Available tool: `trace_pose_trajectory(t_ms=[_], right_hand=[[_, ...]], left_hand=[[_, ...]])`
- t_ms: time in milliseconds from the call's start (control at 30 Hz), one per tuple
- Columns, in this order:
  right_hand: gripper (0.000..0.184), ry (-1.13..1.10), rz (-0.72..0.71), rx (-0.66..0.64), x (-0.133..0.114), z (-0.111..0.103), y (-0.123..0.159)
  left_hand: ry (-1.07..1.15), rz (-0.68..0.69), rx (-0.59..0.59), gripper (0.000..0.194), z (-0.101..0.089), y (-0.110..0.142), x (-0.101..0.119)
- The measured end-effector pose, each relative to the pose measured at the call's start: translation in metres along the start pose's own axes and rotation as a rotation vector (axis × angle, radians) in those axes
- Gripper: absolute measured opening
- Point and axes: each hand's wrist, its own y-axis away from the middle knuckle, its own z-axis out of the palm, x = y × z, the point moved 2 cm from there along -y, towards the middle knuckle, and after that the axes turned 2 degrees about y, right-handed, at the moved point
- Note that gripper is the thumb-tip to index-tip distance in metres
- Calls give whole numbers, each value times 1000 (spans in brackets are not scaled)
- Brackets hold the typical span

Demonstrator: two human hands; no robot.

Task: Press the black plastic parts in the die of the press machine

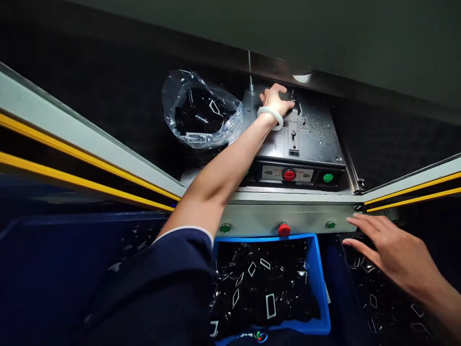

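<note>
My left hand [274, 100], with a white bangle [271, 117] at its wrist, reaches onto the metal plate [317, 139] of a machine. Its thumb and fingers are bent around something dark at the small fixture [296, 114]; what they grip is hard to make out. Fingers apart and apparently holding nothing, my right hand [392, 245] hovers at the right, above a container of black glossy parts [372, 300]. Left of the machine sits a clear plastic bag [230, 126] with black parts [201, 113] inside, some showing pale rectangular outlines.
A blue bin [322, 288] full of similar black parts stands in front of me. Red buttons [288, 174] and green buttons [328, 178] line the machine front and the pale ledge [252, 218]. Yellow-striped frames [108, 185] flank the opening; a dark panel [324, 38] hangs above.
</note>
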Motion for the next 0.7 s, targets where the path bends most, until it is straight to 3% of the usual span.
trace_pose_trajectory(t_ms=[67, 167, 267, 333, 433, 533, 700], right_hand=[[41, -79, -18, -37, -9, 20, -1], [29, -138, 36, -92, -12, 62, -13], [19, -181, 102, -156, -1, 102, -18], [13, -251, 119, -184, 7, 120, -15], [11, -372, 123, -179, 16, 132, -10], [9, -422, 144, -181, 16, 135, -11], [16, -222, 264, -162, 2, 130, -17]], left_hand=[[-81, 30, 32, 31, -25, 47, 12], [-143, 114, -41, 16, -78, 148, 24], [-239, 75, -129, 14, -136, 249, 16], [-345, 7, -200, 16, -167, 296, 0], [-547, -89, -346, 30, -195, 329, -31], [-675, -126, -462, 43, -205, 334, -53], [-787, -156, -452, 40, -199, 331, -52]])
